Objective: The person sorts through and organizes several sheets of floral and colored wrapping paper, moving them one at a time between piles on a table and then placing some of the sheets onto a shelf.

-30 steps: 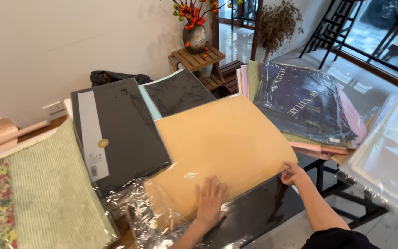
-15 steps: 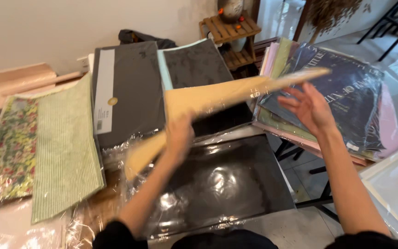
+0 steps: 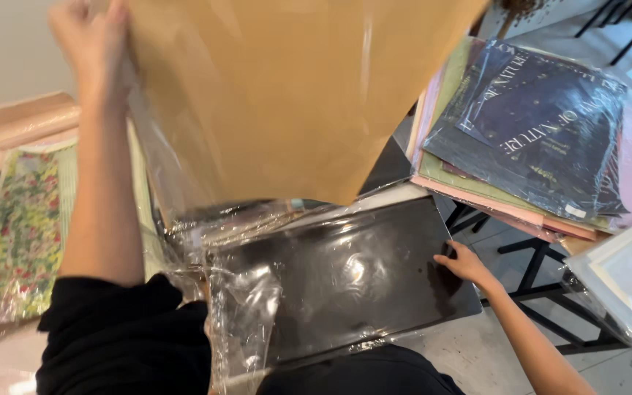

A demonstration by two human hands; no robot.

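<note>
The left hand (image 3: 91,40) is raised high at the upper left of the view, its fingers closed around the edge of a large tan sheet of paper (image 3: 287,95) wrapped in clear plastic film; the hand is blurred, so the exact grip cannot be made out beyond a pinch on the wrapped edge. The tan sheet hangs up off the counter and fills the top middle of the view, with loose film trailing from its lower left corner down toward the person's black sleeve (image 3: 122,340). Below it, a black sheet (image 3: 345,278) in glossy plastic lies flat on the counter (image 3: 469,347), its wrapping crumpled along the left side. The right hand (image 3: 462,263) rests on the right edge of this black sheet, fingers spread loosely and fingertips touching the plastic. To the right, a stack of wrapped sheets (image 3: 535,124) sits tilted, a dark blue one with pale lettering on top and pink, green and tan ones showing at the edges beneath it. At the far left, a floral-print sheet (image 3: 16,234) lies flat, partly hidden behind the left forearm, with a pale pink roll (image 3: 20,124) beyond it against the wall. A pale wrapped sheet (image 3: 630,278) shows at the right edge.
</note>
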